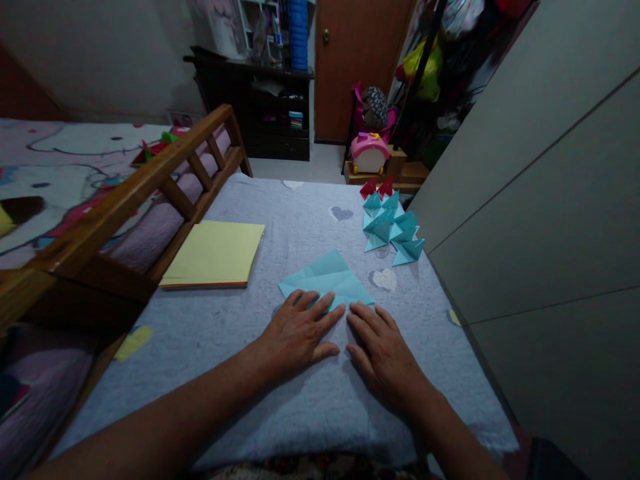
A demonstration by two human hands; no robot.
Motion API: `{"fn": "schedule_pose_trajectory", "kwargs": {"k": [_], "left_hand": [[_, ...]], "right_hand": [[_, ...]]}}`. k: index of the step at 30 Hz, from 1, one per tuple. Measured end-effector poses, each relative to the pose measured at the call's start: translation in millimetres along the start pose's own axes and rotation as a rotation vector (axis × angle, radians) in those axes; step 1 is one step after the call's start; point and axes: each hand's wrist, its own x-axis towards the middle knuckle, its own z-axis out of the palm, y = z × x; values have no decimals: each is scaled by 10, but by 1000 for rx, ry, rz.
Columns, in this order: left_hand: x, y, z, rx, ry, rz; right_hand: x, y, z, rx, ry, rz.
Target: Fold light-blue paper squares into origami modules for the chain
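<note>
A creased light-blue sheet of origami paper [327, 272] lies on the cloth-covered table, one corner pointing away from me. My left hand [300, 328] rests flat over its near left part, fingers spread. Beside it, my right hand [383, 347] lies with fingers stretched out, their tips at the paper's near right edge. Both hands cover the near side of the sheet, so I cannot tell whether that edge is folded.
A stack of yellow-topped paper [215, 253] lies at the left. Several folded blue paper pieces [385, 223] stand at the back right, with red folded pieces [376, 189] behind them. A wooden bed rail [150, 180] borders the left, a pale cabinet [540, 200] the right.
</note>
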Motion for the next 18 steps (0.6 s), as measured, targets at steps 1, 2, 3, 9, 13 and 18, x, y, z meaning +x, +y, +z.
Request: {"fn": "schedule_pose_trajectory", "kwargs": {"k": [1,2,3,9,13,18], "left_hand": [[4,1,-5,1,-4,-2],[7,3,-11,1,-9,-3],[10,4,-16,0,-12,-6],[12,11,-33,-14,-20,-13],[4,7,-12,-20,-7,-7],[1,-1,2,-15,20,-1]], "right_hand": [[-3,15,1,-3,1,3],[-7,35,2,-5,4,8],[-12,57,0,-5,7,14],[-27,172,-51,21,17,48],[-28,222,-83,49,26,44],[-76,450,-141,36,98,99]]}}
